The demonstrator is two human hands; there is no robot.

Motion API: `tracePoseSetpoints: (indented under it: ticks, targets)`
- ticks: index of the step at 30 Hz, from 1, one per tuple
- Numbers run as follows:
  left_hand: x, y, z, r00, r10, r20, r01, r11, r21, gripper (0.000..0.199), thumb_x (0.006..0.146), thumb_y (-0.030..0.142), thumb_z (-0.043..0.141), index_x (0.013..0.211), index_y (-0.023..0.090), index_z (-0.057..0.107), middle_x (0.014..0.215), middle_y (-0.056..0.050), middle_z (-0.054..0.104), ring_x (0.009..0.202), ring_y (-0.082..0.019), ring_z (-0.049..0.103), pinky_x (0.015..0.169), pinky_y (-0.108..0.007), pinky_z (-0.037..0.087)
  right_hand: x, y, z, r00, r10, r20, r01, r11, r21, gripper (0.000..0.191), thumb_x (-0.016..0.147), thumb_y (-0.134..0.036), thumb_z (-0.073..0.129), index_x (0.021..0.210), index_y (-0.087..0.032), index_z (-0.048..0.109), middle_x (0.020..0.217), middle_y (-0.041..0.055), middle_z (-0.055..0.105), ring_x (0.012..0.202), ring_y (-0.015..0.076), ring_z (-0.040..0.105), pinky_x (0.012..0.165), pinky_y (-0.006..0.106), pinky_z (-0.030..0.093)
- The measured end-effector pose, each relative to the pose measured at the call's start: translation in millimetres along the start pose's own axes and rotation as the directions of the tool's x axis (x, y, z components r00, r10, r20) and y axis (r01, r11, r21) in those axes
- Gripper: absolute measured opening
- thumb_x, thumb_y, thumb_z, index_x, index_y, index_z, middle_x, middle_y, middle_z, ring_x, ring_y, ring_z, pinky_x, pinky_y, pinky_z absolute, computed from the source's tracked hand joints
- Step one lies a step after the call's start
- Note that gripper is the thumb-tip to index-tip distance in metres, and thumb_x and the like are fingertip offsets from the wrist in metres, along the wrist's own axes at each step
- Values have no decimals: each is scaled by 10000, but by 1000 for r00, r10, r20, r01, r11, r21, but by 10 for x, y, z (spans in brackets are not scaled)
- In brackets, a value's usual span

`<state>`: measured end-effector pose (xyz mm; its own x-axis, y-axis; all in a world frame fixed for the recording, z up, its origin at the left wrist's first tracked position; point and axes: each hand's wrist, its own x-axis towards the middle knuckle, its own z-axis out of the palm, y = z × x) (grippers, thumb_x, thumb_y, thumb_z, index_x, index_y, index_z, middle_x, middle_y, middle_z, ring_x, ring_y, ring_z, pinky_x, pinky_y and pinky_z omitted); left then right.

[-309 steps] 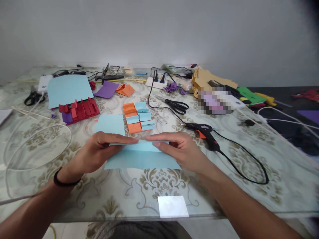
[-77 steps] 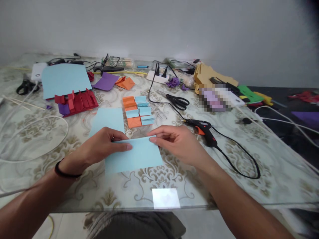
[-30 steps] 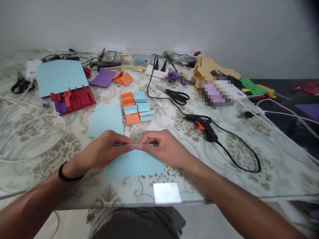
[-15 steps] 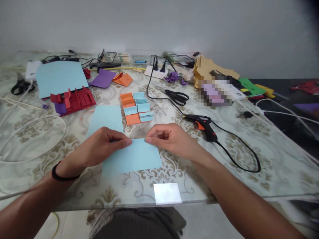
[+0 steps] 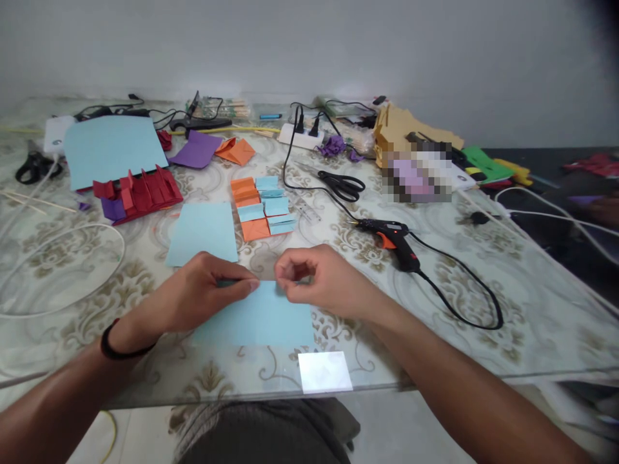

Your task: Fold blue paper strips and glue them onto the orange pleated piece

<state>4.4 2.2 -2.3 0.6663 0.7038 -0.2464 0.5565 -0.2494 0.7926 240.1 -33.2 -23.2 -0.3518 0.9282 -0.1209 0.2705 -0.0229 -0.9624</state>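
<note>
A sheet of light blue paper (image 5: 264, 322) lies in front of me near the table's front edge. My left hand (image 5: 198, 290) pinches its far edge between thumb and fingers, left of the middle. At the same edge, a little to the right, my right hand (image 5: 319, 280) has its thumb and curled fingers pressed together on the paper. Past my left hand lies a second light blue paper (image 5: 203, 232). Beyond the hands sits a piece of folded orange and blue paper squares (image 5: 264, 209).
To the right, a black hot glue gun (image 5: 391, 238) lies with its cord looping. Scissors (image 5: 341, 185) rest behind it. At left are red folded paper (image 5: 140, 196) and a large blue sheet (image 5: 116, 148). A white power strip (image 5: 302, 138) stands at the back.
The blue sheet under my hands has shifted slightly toward me. My right hand has moved a little left along the far edge, closer to my left hand.
</note>
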Motion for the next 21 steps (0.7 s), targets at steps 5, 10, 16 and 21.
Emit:
tracePoseSetpoints:
  ticks: [5, 10, 16, 21]
  targets:
    - [-23, -77, -202, 997, -50, -61, 50, 999, -10, 461, 965, 484, 559, 635, 163, 572, 620, 40, 360, 577, -97, 295, 467, -215, 244, -13, -33, -361, 997, -36, -68, 32, 998, -55, 62, 727, -155, 684, 704, -179, 631, 668, -22, 629, 605, 109, 546, 586, 232, 441]
    - [-24, -21, -116, 993, -2, -117, 5, 1000, 24, 394, 977, 438, 561, 722, 168, 693, 634, 34, 500, 600, -103, 395, 510, -218, 311, -17, -43, -307, 963, -189, -194, 174, 980, -94, 96, 867, -271, 700, 892, -178, 690, 859, 32, 726, 777, 152, 663, 720, 266, 530]
    - [-12, 35, 94, 986, 45, -159, -60, 994, -92, 231, 946, 365, 638, 897, 208, 800, 822, 14, 767, 746, -136, 657, 702, -222, 510, 0, -18, 97, 974, -187, -124, 169, 976, -140, 80, 894, -229, 700, 823, -202, 727, 823, -5, 762, 820, 152, 712, 799, 258, 555]
    - [25, 11, 92, 977, 51, -206, -78, 989, -124, 111, 886, 265, 693, 846, 207, 777, 843, 11, 778, 797, -141, 698, 800, -238, 558, -15, -14, 157, 965, -222, -140, 196, 965, -175, 67, 853, -169, 703, 795, -203, 706, 809, -17, 759, 774, 138, 697, 776, 245, 549]
